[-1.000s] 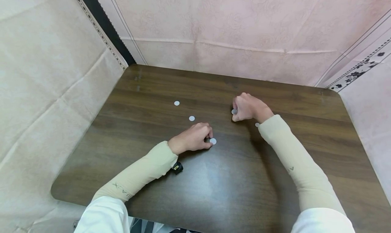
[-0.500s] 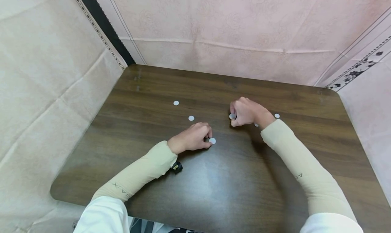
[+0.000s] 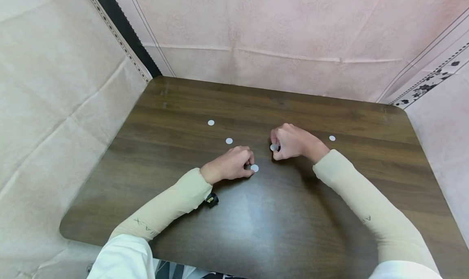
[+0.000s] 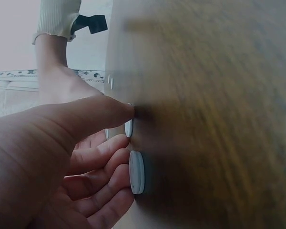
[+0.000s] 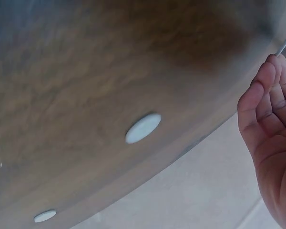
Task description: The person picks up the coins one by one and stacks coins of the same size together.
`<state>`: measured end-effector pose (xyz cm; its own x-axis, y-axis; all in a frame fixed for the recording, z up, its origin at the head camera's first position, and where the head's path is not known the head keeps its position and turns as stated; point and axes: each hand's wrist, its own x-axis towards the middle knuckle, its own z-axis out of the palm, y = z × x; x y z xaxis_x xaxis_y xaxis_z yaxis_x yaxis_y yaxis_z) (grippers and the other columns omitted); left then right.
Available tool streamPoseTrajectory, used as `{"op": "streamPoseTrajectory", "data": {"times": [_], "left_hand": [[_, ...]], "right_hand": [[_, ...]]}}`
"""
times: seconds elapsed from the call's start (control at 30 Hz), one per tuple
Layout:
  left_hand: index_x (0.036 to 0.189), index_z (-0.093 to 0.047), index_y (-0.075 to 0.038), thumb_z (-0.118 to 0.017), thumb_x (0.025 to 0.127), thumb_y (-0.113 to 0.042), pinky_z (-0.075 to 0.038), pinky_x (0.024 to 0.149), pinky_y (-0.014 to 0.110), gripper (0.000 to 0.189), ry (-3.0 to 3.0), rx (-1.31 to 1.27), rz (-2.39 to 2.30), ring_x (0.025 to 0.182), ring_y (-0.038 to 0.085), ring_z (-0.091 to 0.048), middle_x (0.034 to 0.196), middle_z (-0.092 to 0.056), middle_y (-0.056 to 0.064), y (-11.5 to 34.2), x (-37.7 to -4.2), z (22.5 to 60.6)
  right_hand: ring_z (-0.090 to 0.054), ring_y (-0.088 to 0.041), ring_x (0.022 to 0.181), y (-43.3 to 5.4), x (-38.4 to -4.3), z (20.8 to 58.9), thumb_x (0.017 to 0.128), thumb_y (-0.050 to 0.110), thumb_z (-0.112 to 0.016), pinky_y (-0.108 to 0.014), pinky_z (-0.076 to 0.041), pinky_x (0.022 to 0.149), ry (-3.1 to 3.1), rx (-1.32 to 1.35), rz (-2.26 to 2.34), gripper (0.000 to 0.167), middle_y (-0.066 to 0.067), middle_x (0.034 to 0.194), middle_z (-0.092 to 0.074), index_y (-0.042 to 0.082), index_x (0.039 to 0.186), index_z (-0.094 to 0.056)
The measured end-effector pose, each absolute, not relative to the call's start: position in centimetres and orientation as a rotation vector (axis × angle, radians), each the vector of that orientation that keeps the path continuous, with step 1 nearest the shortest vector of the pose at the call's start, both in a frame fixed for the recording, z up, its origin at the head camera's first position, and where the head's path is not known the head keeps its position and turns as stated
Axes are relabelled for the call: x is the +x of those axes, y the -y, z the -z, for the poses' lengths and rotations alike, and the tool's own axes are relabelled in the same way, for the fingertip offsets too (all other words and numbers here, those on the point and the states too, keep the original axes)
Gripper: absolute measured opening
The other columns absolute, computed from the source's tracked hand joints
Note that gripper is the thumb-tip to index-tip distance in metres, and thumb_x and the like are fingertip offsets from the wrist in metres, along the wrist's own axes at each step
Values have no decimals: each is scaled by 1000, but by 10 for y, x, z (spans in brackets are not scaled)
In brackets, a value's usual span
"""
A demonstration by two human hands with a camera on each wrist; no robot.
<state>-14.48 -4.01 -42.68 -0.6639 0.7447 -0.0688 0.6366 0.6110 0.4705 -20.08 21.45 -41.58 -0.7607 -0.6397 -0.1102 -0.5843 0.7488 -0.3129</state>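
Note:
My left hand (image 3: 232, 164) rests low over the table, thumb and index finger at either side of a white disc (image 3: 254, 168). In the left wrist view that disc looks like two thin layers, a small stack (image 4: 137, 171), lying flat on the wood against the fingertips. My right hand (image 3: 291, 142) pinches another white disc (image 3: 274, 147) by its edge, just beyond and to the right of the left hand. The right wrist view catches only the thin edge of this pinched disc (image 5: 282, 46) between thumb and fingertips. Whether it touches the table cannot be told.
Two loose white discs, a far one (image 3: 211, 123) and a nearer one (image 3: 229, 141), lie beyond the left hand. Another disc (image 3: 332, 138) lies right of the right wrist. The brown table (image 3: 176, 144) meets curtain-like cloth (image 3: 275, 35) at its far edge.
My right hand has slid toward me and slightly left with its disc, closer to the left hand. A disc by its wrist is now covered; another behind the sleeve is uncovered. The left hand stays put.

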Motion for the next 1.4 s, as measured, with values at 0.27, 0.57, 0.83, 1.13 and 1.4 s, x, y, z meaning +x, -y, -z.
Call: {"op": "streamPoseTrajectory", "data": {"times": [0.27, 0.57, 0.83, 1.13, 1.4], "left_hand": [[99, -73, -5, -78, 94, -21, -52, 85, 35, 17, -2587, 1134, -601, 91, 21, -57, 97, -65, 5, 40, -145, 428], [100, -72, -4, -79, 94, -20, -53, 85, 35, 18, -2580, 1119, -612, 91, 21, -57, 98, -65, 6, 40, -145, 429], [100, -73, -4, -79, 94, -19, -53, 88, 36, 17, -2579, 1138, -616, 93, 21, -59, 99, -66, 6, 41, -145, 429], [102, -73, -3, -79, 92, -17, -53, 88, 37, 18, -2580, 1143, -621, 94, 22, -59, 99, -67, 8, 41, -146, 429], [95, -71, -5, -80, 90, -15, -51, 84, 36, 13, -2585, 1161, -637, 90, 20, -56, 94, -65, 8, 41, -146, 431]], "right_hand": [[-56, -6, 58, -202, -187, 417, 75, 23, -76, -25, -51, 59, -2708, -1029, 422, 19, 4, 72, -65, 11, 88, -69], [-58, -4, 63, -187, -172, 418, 72, 26, -77, -24, -52, 62, -2692, -1067, 434, 20, 6, 74, -66, 14, 85, -69], [-59, -3, 64, -177, -161, 421, 71, 25, -79, -22, -52, 61, -2667, -1092, 495, 20, 7, 75, -65, 14, 84, -68], [-57, -3, 63, -169, -155, 426, 71, 23, -79, -22, -51, 59, -2664, -1139, 555, 17, 9, 72, -64, 16, 81, -68], [-59, -2, 65, -167, -153, 430, 71, 20, -78, -21, -52, 60, -2671, -1133, 613, 15, 8, 72, -65, 16, 79, -67]]}}
